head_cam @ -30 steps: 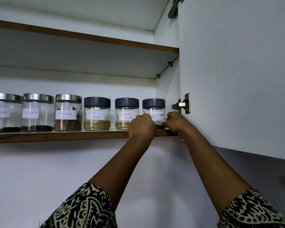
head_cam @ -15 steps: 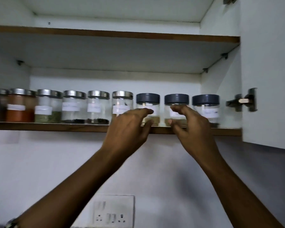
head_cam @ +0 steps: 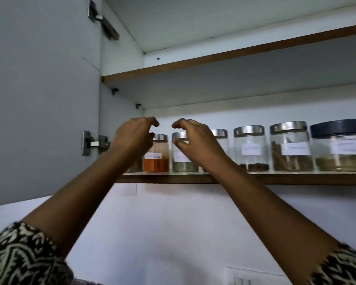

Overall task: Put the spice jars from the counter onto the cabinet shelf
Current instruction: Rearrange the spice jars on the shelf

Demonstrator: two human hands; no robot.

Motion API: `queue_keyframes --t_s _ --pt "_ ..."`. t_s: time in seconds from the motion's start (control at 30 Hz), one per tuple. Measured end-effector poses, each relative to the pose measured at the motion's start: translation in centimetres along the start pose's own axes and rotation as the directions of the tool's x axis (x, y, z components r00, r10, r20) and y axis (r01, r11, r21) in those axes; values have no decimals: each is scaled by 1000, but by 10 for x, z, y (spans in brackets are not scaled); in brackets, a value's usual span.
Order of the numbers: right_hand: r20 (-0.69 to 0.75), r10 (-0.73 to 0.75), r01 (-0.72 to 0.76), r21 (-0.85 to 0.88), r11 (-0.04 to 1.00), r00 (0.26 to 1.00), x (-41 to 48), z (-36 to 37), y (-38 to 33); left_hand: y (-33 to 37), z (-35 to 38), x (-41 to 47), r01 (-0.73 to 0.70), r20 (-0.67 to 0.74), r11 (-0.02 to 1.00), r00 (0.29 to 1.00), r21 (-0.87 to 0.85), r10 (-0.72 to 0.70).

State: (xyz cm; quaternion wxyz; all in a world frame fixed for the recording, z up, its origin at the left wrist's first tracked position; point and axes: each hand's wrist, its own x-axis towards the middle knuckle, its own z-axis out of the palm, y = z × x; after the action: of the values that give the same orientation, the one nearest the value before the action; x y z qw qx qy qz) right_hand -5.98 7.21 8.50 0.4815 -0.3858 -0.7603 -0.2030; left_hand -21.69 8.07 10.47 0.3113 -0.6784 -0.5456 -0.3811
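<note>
A row of labelled glass spice jars stands on the wooden cabinet shelf (head_cam: pixel 286 178). At its left end are a jar of orange powder (head_cam: pixel 157 159) and a jar of green herbs (head_cam: pixel 182 161), both with steel lids. Further right stand a jar of dark seeds (head_cam: pixel 251 149), a jar of cinnamon sticks (head_cam: pixel 290 149) and a dark-lidded jar (head_cam: pixel 340 147). My left hand (head_cam: pixel 132 138) hovers in front of the leftmost jars, fingers curled and apart, holding nothing. My right hand (head_cam: pixel 195 140) is raised before the green jar, fingers spread, empty. Another jar sits partly hidden behind each hand.
The left cabinet door (head_cam: pixel 43 99) stands open, with hinges (head_cam: pixel 93 143) beside my left hand. An upper shelf (head_cam: pixel 224 56) runs above. A wall socket (head_cam: pixel 243 280) shows at the bottom right. Patterned sleeves cover both forearms low in view.
My view and both hands have swung from the right end of the shelf to the left end. The hands let go of the black pepper jar and now hover empty by the left jars.
</note>
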Motion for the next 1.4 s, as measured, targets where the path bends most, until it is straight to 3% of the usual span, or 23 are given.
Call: queue_keyframes --t_s 0.17,0.33,0.5,1.07,1.4 --pt "166 33 -5 -165 986 986 68 60 -25 -73 17 53 -80 252 974 968 213 24" --pt "350 187 -46 -375 926 918 105 96 -19 -109 43 80 -214 430 949 898 233 97" --pt "327 223 -53 -458 887 918 119 117 -8 -118 70 95 -216 415 962 900 166 131" --pt "393 375 -52 -629 776 839 169 170 30 -110 142 146 -227 406 947 906 227 120" --pt "369 353 -21 -665 746 860 175 178 44 -112 163 153 -209 381 957 917 202 120"
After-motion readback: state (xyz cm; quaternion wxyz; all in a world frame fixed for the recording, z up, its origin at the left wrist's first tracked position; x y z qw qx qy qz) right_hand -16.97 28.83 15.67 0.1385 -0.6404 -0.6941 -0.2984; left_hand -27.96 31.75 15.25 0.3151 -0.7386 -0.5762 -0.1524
